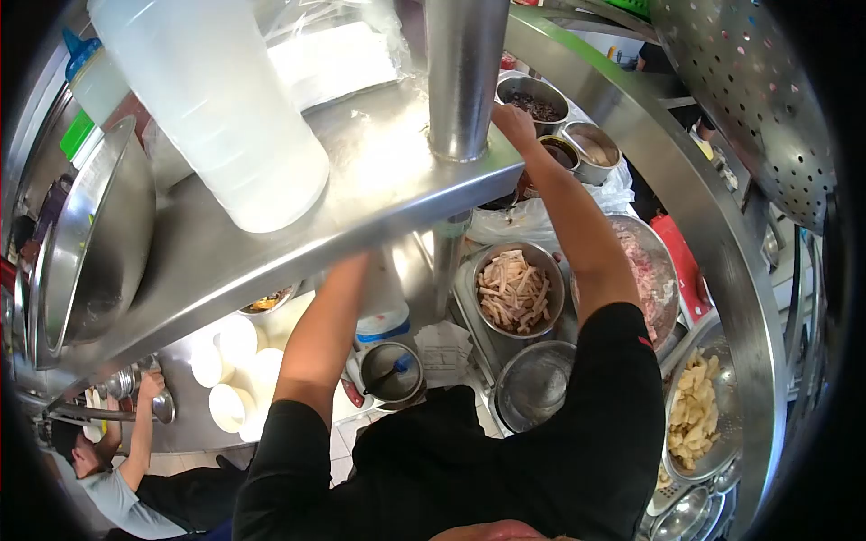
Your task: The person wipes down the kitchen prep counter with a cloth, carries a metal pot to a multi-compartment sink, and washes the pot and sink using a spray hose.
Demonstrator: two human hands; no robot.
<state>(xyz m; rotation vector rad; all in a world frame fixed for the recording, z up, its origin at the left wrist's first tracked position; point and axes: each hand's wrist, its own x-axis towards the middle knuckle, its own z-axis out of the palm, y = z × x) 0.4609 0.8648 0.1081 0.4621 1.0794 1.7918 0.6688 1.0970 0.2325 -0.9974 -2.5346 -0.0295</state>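
My right arm stretches forward past the corner of a steel shelf [361, 198]. My right hand [512, 124] is partly visible beside a metal pot of dark pieces [534, 97]; the shelf post and edge hide its fingers. A pot of dark liquid [559, 153] and an oval tin of pale contents [593, 144] stand close to it. My left forearm reaches under the shelf, which hides my left hand. Near that forearm are a clear container with a blue base [382, 323] and a metal pot with a blue-tipped utensil [391, 373].
A bowl of pale strips [514, 290], an empty metal bowl [534, 386], raw meat [639, 270] and yellowish pieces [695, 410] lie around my right arm. White cups [231, 408] stand left. Another person [135, 487] works at lower left. A perforated strainer [749, 99] hangs upper right.
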